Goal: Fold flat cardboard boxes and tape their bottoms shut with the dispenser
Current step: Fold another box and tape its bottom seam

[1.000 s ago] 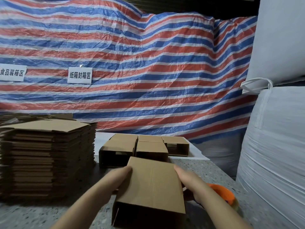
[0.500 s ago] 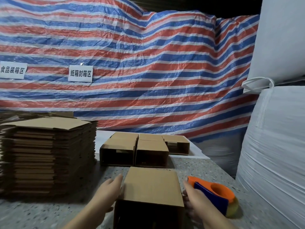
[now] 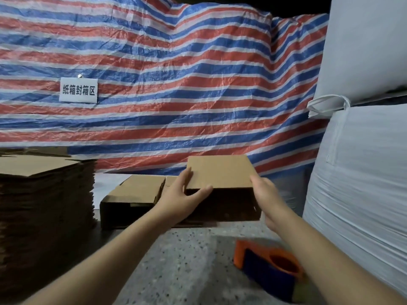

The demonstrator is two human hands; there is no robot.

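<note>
Cardboard, in the form of the folded box (image 3: 220,172), has been lifted away onto the finished boxes (image 3: 134,192), gripped by the left hand (image 3: 182,194); the right hand (image 3: 264,194) lies flat against its side. The dispenser (image 3: 268,265) has been left on the table (image 3: 187,260); another flat comes next.

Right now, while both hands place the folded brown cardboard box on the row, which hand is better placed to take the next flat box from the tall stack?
Left. The left hand is on the side of the tall stack of flat cardboard boxes; the right hand is on the folded brown cardboard box's far side, so it would probably have to cross over.
</note>
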